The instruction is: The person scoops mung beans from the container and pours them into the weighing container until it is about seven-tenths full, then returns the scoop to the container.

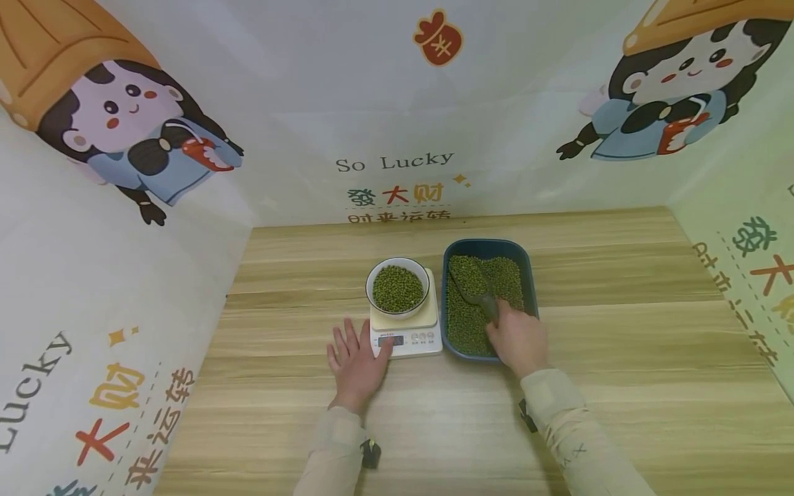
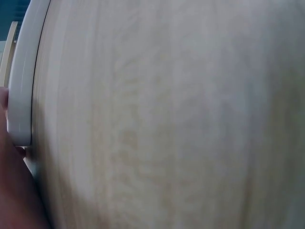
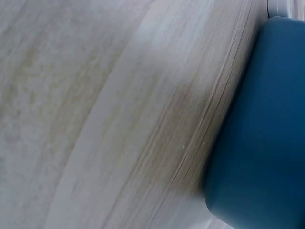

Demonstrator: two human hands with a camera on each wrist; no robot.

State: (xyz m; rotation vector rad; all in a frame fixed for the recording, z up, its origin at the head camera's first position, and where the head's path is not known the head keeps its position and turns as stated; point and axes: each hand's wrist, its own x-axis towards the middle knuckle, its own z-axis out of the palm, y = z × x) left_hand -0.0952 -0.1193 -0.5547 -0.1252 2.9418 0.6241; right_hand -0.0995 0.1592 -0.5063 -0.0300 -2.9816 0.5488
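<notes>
A white bowl (image 1: pixel 398 311) with a dark rim, holding green mung beans (image 1: pixel 398 288), stands on a white kitchen scale (image 1: pixel 406 340). My left hand (image 1: pixel 358 365) lies at the scale's front left corner with fingers spread, the thumb over the edge by the display. To the right, a dark blue bin (image 1: pixel 534 296) holds many more mung beans. My right hand (image 1: pixel 520 337) reaches over the bin's near right side and grips the handle of a dark scoop (image 1: pixel 486 303), whose beans-filled blade lies among the beans. Only the bin's outer wall shows in the right wrist view.
Everything stands on a wood-grain table (image 1: pixel 620 310). A printed white backdrop (image 1: pixel 298 138) with cartoon figures and lettering rises behind and at both sides. The bin sits close against the scale's right side.
</notes>
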